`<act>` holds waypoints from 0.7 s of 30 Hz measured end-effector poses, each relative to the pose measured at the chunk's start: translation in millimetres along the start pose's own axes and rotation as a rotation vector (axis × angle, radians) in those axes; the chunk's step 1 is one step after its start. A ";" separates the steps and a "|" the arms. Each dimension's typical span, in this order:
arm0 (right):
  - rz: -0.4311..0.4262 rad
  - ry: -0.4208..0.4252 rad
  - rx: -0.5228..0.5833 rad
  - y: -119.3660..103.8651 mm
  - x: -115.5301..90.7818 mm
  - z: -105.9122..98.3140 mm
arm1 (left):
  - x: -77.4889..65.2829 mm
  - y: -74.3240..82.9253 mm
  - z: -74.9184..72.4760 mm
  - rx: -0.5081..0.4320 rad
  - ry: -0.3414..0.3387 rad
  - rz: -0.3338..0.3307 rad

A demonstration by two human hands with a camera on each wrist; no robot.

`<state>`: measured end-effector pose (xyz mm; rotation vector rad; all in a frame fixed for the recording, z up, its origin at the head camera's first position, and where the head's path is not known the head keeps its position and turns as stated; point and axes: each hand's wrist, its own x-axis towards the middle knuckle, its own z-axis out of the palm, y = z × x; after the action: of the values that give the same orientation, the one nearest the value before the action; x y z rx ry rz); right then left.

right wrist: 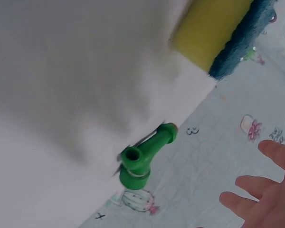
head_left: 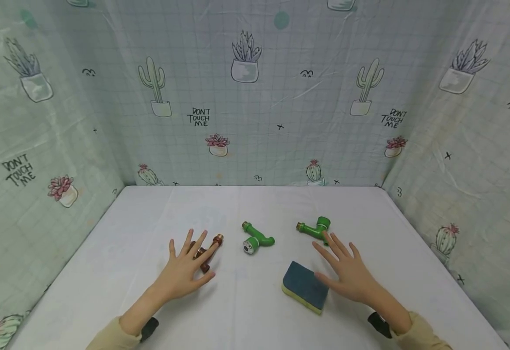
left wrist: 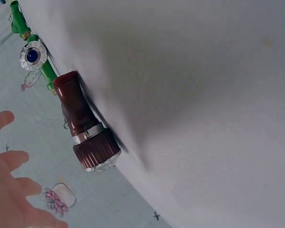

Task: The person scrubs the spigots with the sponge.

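Observation:
My left hand [head_left: 180, 277] hovers with spread fingers over a brown tap [head_left: 218, 239], hiding part of it in the head view. Seen from the left wrist, the brown tap [left wrist: 76, 107] has a ribbed knob with a silvery band. On the right, my other hand [head_left: 353, 277] is spread beside a sponge [head_left: 305, 286], its thumb overlapping the sponge's edge. The sponge is dark blue on top and yellow below. Beyond those right fingertips lies a green tap [head_left: 312, 230], also in the right wrist view. Neither hand holds anything.
A second green tap [head_left: 259, 237] with a silvery round end lies mid-table, between the hands. All lie on a white-covered table [head_left: 237, 311]. Patterned cloth walls [head_left: 255, 107] with cactus drawings enclose its back and both sides.

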<state>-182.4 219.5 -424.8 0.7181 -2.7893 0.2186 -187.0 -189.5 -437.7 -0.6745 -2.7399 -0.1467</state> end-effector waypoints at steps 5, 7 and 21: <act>-0.075 0.023 -0.017 -12.2 1.0 -1.6 | -1.2 -6.4 1.2 0.012 -0.009 0.037; -0.103 0.032 -0.036 -15.7 1.8 -0.1 | -1.0 -9.7 0.7 0.017 -0.016 0.055; -0.190 -0.041 -0.042 -34.1 0.9 17.1 | 4.7 -36.4 9.7 0.046 0.006 0.199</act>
<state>-169.9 186.1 -438.2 0.9799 -2.7319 0.1098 -210.6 -218.0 -446.2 -0.9259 -2.6427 -0.0400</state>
